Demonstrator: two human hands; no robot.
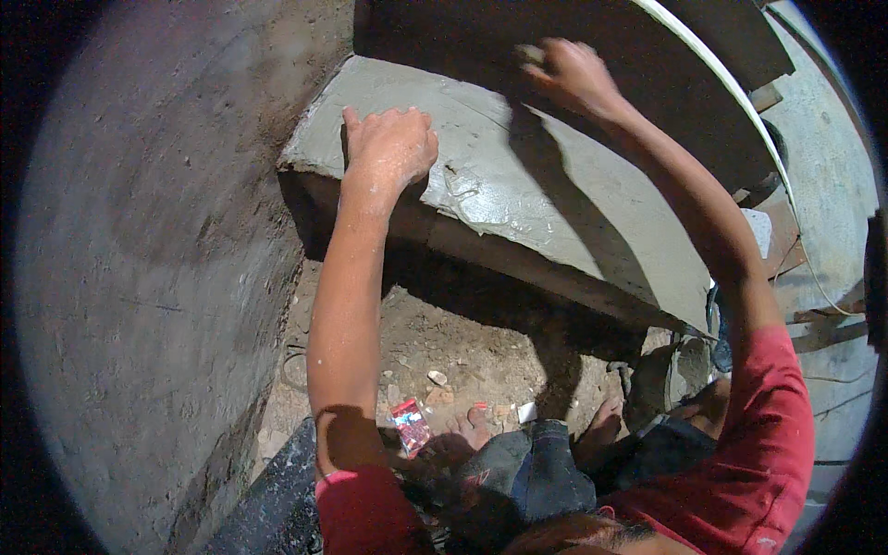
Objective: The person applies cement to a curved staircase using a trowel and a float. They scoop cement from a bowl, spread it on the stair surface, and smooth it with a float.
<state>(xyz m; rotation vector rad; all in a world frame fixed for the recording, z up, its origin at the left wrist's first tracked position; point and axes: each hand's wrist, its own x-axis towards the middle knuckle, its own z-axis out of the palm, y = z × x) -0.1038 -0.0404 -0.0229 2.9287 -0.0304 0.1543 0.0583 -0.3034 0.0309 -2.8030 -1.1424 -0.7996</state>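
I see the ledge [601,217] meeting the wall [157,250] at its left; before it, on the ground [444,338], a packet [410,427] lies left of two feet [475,429].

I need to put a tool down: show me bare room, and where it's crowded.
The pebbly floor between the ledge and the red packet, right of the left forearm, has room. The ledge's right half looks bare, but possibly wet. Crowded: around the bare feet and packet, and at the left hand.
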